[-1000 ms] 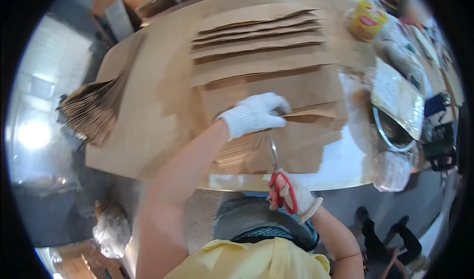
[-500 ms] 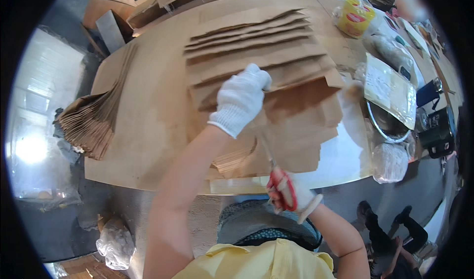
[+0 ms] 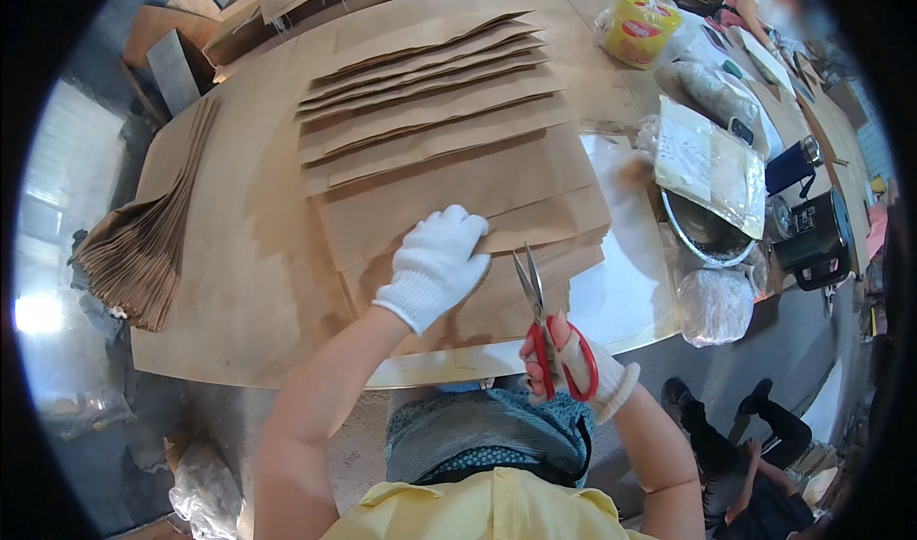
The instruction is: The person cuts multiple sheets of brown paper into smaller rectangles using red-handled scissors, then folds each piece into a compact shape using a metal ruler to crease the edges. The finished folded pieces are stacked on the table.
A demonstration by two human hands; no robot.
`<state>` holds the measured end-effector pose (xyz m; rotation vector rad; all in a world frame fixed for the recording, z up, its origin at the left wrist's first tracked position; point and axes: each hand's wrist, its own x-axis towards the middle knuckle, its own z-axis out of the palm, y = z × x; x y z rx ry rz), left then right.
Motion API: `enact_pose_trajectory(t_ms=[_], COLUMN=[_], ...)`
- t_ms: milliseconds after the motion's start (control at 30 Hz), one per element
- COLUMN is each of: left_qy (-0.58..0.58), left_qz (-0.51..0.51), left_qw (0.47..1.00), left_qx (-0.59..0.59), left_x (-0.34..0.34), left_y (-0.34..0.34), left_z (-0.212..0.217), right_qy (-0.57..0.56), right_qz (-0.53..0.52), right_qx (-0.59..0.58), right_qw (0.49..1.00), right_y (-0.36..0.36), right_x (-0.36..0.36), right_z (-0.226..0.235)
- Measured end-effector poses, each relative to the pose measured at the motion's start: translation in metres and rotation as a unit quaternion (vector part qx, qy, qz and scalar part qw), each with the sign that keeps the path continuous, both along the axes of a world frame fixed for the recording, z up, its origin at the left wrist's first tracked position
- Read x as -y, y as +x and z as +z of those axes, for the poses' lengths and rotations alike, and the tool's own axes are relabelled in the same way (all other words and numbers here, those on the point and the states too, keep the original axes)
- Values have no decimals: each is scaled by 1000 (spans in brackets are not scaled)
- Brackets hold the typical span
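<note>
A: In the head view, where are the brown paper sheets?
B: On the table, in front of the person. Several overlap like steps, each far edge peeping out beyond the one nearer the person.
A: How do they look?
B: Matt, plain brown, with faint creases. The far edges bow and lift a little, throwing thin dark shadows; the farthest ones slant up toward the right. The nearest sheet lies flatter, and a long flap on it stands slightly raised at the right. Below that, more layers show at the near side, their right edges uneven.
A: And the left hand?
B: In a white knit glove, on the nearest sheet beside the flap. The fingers are bent and the thumb lies forward; whether they pinch the paper, I can't tell.
A: The right hand?
B: Also gloved, closed around the red handles of the scissors. Their metal blades are parted in a narrow V, pointing away from the person, tips close to the flap. I can't tell whether they touch it.
A: Anything else of brown paper?
B: A fanned paper bundle at the table's left edge, its many folds packed tightly and spreading toward the near end.
</note>
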<state>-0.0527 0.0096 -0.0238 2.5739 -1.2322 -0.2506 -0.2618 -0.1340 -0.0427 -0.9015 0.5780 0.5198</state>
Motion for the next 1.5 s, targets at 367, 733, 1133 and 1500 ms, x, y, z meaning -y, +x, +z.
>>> enact_pose_trajectory(t_ms=[367, 733, 1133, 1500], left_qy=[-41, -6, -123, -15], left_qz=[-28, -65, -37, 4], left_qw=[982, 958, 986, 1000], left_qx=[-180, -280, 108, -8], left_x=[-10, -5, 2, 5], left_y=[30, 51, 55, -4], left_z=[-2, 19, 6, -4], right_qy=[-60, -152, 72, 53], right_qz=[-160, 125, -53, -6], right_qx=[0, 85, 31, 54], right_qw=[985, 977, 996, 997], right_y=[-3, 52, 7, -3], right_x=[23, -141, -32, -2], right_z=[-52, -37, 4, -13])
